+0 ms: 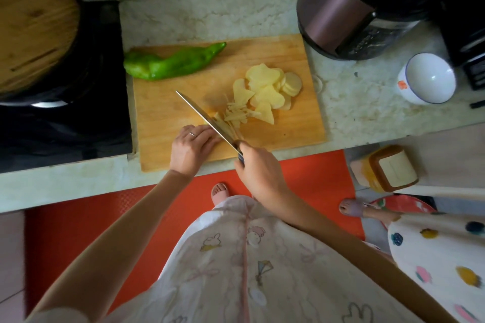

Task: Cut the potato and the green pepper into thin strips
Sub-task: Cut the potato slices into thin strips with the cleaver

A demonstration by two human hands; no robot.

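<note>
The right hand [258, 168] grips the handle of the knife [207, 119], wrist over the counter's edge, forearm running back to the body. The blade slants up and to the left across the cutting board [162, 113]. The left hand [193, 144] lies knuckles-up, fingers curled down on a potato piece [207, 122] against the blade's left side; only its pale edge shows. Right of the blade lie the potato strips [237, 113], then overlapping potato slices [267, 86]. The whole green pepper [170, 64] lies at the board's far left corner.

Head-worn view, steeply down onto board [262, 55]
</note>
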